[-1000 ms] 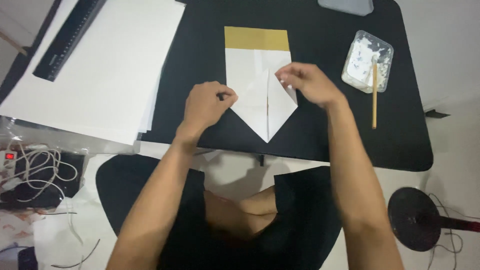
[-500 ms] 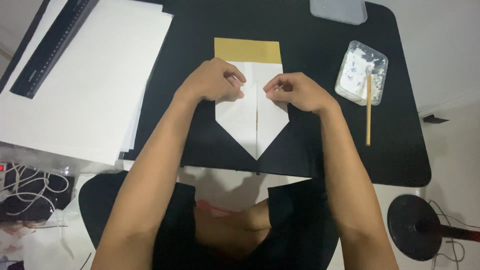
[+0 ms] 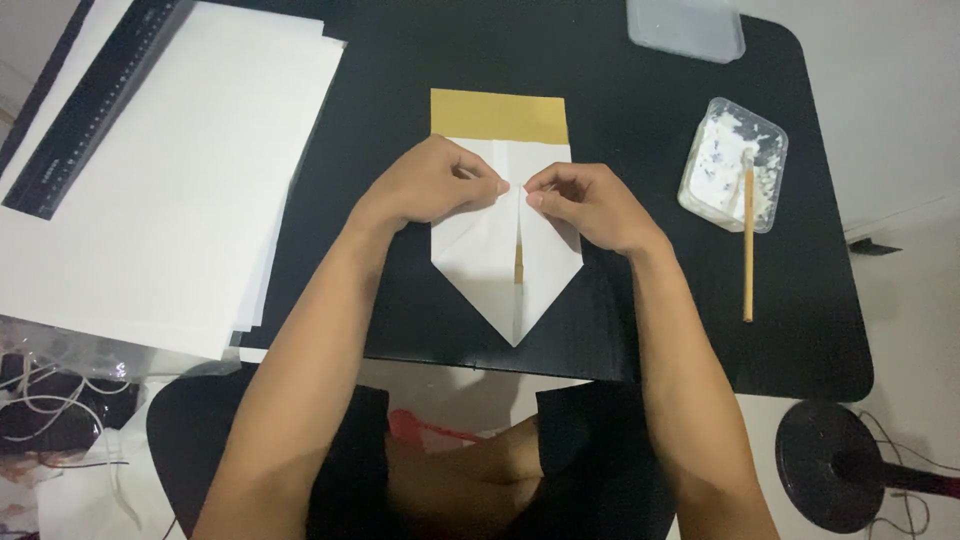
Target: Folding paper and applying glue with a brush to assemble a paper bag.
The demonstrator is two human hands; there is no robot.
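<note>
White-and-gold paper (image 3: 500, 250), already folded to a point. Left hand (image 3: 425, 190) and right hand (image 3: 590, 205) fingers pinching its flaps shut at centre. Gold strip unfolded above.

White-and-gold folded paper (image 3: 500, 262), black table (image 3: 640, 330)

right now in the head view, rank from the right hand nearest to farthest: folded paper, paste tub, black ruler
1. folded paper, under the right hand, pinched at the centre.
2. paste tub, off to its right.
3. black ruler, far left, on the white sheets.
</note>
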